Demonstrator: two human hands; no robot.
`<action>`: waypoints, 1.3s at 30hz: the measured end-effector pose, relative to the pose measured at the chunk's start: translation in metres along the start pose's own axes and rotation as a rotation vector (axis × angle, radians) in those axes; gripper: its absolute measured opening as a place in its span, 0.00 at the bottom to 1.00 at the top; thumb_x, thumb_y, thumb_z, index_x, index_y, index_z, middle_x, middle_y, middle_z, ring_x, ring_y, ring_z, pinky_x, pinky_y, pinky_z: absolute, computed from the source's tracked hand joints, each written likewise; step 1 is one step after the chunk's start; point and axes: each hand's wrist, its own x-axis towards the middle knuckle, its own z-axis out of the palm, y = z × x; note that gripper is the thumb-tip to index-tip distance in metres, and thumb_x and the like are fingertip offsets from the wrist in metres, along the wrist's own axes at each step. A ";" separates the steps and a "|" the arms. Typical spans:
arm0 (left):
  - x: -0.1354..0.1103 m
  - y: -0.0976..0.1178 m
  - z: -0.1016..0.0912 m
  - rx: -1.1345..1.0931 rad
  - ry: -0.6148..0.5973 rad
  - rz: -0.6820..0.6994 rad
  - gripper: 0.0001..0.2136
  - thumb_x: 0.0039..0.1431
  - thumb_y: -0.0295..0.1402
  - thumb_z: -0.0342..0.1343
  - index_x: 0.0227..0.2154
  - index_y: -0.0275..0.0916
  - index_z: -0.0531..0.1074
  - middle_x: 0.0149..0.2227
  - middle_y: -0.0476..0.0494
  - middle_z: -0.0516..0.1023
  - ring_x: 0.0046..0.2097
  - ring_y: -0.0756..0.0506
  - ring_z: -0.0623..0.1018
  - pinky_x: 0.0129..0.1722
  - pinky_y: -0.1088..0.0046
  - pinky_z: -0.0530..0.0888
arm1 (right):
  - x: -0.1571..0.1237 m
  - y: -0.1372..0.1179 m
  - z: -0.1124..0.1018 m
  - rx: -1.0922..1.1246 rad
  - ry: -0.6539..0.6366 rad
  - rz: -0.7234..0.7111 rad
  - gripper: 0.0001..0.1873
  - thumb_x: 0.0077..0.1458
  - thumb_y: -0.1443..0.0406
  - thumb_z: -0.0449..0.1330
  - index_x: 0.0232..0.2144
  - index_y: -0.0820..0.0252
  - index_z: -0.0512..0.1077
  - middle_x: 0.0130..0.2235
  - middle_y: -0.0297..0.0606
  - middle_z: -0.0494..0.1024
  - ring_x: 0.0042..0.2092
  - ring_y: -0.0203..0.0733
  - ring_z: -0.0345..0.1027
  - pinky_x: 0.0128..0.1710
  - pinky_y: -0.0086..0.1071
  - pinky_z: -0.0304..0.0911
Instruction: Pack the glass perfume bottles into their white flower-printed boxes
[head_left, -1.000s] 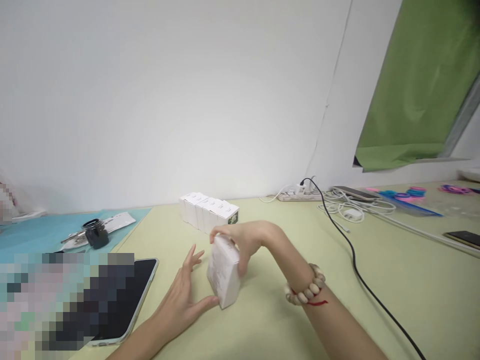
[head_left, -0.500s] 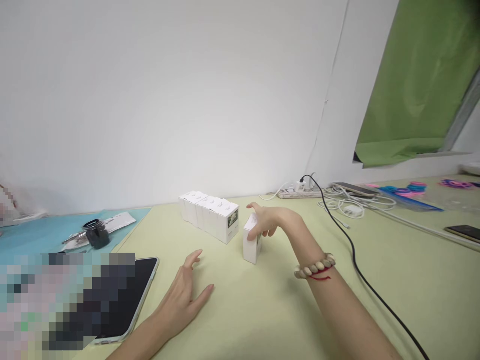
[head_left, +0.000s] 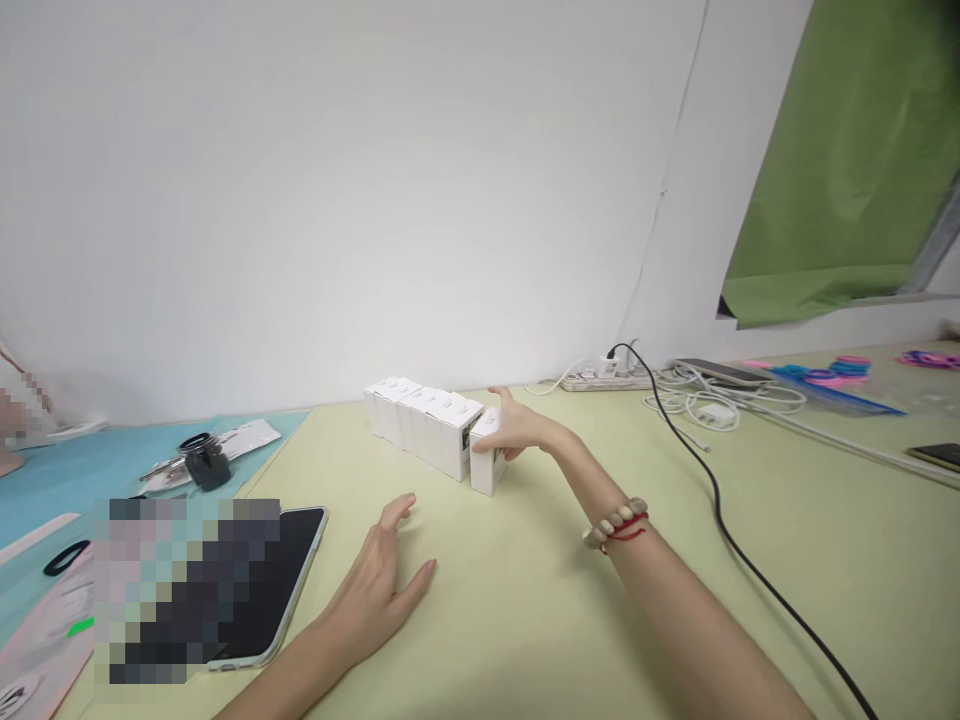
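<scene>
A small white box (head_left: pixel 483 474) stands upright at the near right end of a row of similar white boxes (head_left: pixel 431 430). My right hand (head_left: pixel 517 425) is closed around this end box, thumb on its near side and fingers on the far side, partly hidden. Between the held box and the row only a narrow gap shows at most; I cannot tell whether they touch. My left hand (head_left: pixel 382 580) rests low over the table, fingers apart and holding nothing. A tablet (head_left: pixel 289 570) lies to its left, partly blurred out.
A dark jar (head_left: pixel 208 464) stands on a blue mat (head_left: pixel 274 440) at the left. A black cable (head_left: pixel 720 515) runs along the right to a power strip (head_left: pixel 611 381) by the wall. White cables (head_left: pixel 675 392) and a phone (head_left: pixel 716 372) lie beyond it.
My right hand has brought the single white box left and away from me, up close to the end of the row. My left hand has barely moved. The view has shifted slightly.
</scene>
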 end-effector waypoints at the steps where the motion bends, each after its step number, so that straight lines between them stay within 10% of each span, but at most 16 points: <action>1: 0.000 0.000 0.000 -0.006 0.000 0.004 0.27 0.59 0.35 0.47 0.57 0.42 0.41 0.53 0.34 0.59 0.51 0.43 0.67 0.46 0.62 0.70 | 0.001 0.000 0.001 0.012 -0.003 -0.009 0.61 0.34 0.62 0.68 0.59 0.53 0.29 0.51 0.50 0.64 0.37 0.43 0.71 0.28 0.31 0.71; 17: 0.000 -0.007 0.007 -0.072 -0.041 0.004 0.28 0.59 0.35 0.45 0.58 0.45 0.38 0.57 0.38 0.51 0.55 0.44 0.61 0.53 0.60 0.64 | 0.010 -0.004 0.025 0.057 0.190 -0.003 0.56 0.29 0.58 0.69 0.58 0.59 0.46 0.55 0.53 0.59 0.42 0.49 0.69 0.24 0.33 0.71; 24: 0.000 -0.004 0.006 -0.050 -0.050 0.043 0.27 0.59 0.35 0.46 0.58 0.43 0.39 0.58 0.36 0.52 0.56 0.43 0.61 0.55 0.59 0.62 | -0.009 -0.008 -0.007 0.210 -0.072 0.072 0.67 0.31 0.48 0.67 0.61 0.58 0.28 0.53 0.55 0.64 0.36 0.46 0.72 0.30 0.38 0.71; 32: 0.004 0.009 -0.005 0.012 -0.149 0.024 0.13 0.60 0.34 0.42 0.48 0.43 0.57 0.51 0.41 0.60 0.49 0.44 0.65 0.48 0.62 0.65 | 0.008 0.026 -0.035 -0.404 0.335 0.234 0.30 0.53 0.46 0.46 0.49 0.59 0.63 0.51 0.47 0.67 0.47 0.51 0.66 0.37 0.40 0.66; 39: 0.009 0.010 -0.004 0.104 -0.112 -0.053 0.10 0.60 0.36 0.39 0.26 0.38 0.58 0.32 0.46 0.64 0.34 0.49 0.66 0.35 0.70 0.65 | 0.026 0.063 -0.011 -0.596 0.234 0.325 0.13 0.49 0.59 0.54 0.36 0.60 0.71 0.42 0.45 0.73 0.45 0.49 0.67 0.42 0.38 0.59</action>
